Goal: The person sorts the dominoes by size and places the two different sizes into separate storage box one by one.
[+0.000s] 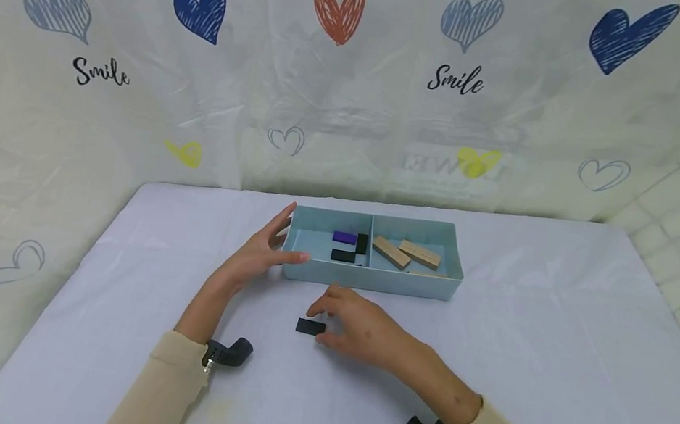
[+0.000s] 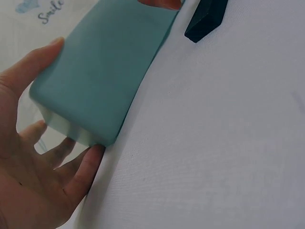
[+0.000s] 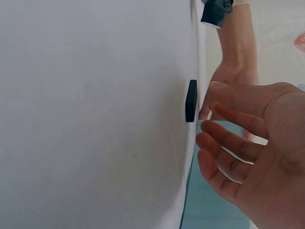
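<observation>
A pale blue two-compartment box (image 1: pixel 369 279) stands on the table. My left hand (image 1: pixel 255 252) holds its left end, the thumb at the front wall and the fingers around the end wall (image 2: pixel 71 126). In front of the box a small black block (image 1: pixel 310 327) lies flat on the cloth. My right hand (image 1: pixel 365 329) hovers at the block's right end, its fingers loosely bent and a gap between thumb and fingers. From the right wrist, the black block (image 3: pixel 191 101) appears just off the fingertips, and nothing is held in that hand (image 3: pixel 257 138).
Inside the left compartment lie a purple block (image 1: pixel 345 238) and black blocks (image 1: pixel 343 256). Several wooden blocks (image 1: pixel 419 255) occupy the right compartment, past a thin divider (image 1: pixel 370 238). White cloth (image 1: pixel 525 342) covers the table, and a heart-printed sheet (image 1: pixel 357 97) hangs behind it.
</observation>
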The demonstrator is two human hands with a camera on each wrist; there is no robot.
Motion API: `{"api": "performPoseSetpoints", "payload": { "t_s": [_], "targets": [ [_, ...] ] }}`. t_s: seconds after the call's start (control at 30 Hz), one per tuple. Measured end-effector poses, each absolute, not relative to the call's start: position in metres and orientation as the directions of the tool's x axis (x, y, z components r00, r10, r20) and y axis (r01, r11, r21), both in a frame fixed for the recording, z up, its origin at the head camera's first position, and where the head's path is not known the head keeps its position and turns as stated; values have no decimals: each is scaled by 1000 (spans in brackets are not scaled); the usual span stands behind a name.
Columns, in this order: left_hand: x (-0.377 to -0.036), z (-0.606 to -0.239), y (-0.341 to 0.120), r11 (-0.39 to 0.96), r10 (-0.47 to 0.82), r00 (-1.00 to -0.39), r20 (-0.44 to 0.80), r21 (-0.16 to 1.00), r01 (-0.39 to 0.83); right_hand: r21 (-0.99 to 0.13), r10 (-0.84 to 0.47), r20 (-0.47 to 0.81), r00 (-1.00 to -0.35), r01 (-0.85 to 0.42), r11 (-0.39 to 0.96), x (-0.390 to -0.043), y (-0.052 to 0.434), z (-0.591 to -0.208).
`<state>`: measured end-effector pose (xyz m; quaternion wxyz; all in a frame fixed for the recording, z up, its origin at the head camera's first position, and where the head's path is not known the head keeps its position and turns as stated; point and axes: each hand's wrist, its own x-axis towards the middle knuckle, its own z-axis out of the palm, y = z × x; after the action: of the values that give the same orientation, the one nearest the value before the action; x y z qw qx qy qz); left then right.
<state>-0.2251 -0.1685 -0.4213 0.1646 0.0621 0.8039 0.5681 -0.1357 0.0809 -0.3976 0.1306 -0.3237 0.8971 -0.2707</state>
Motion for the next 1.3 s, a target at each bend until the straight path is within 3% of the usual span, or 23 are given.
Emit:
{"api": "performPoseSetpoints", "payload": {
  "t_s": [0.83, 1.3],
  "targets": [
    [-226, -420, -169, 337, 286, -937, -201, 936, -98, -567, -690, -95, -718, -531, 630, -138, 67, -403],
    [-227, -422, -170, 334, 286, -938, -197, 938, -95, -578, -674, -191, -714, -473, 665, -142, 57, -405]
  ]
}}
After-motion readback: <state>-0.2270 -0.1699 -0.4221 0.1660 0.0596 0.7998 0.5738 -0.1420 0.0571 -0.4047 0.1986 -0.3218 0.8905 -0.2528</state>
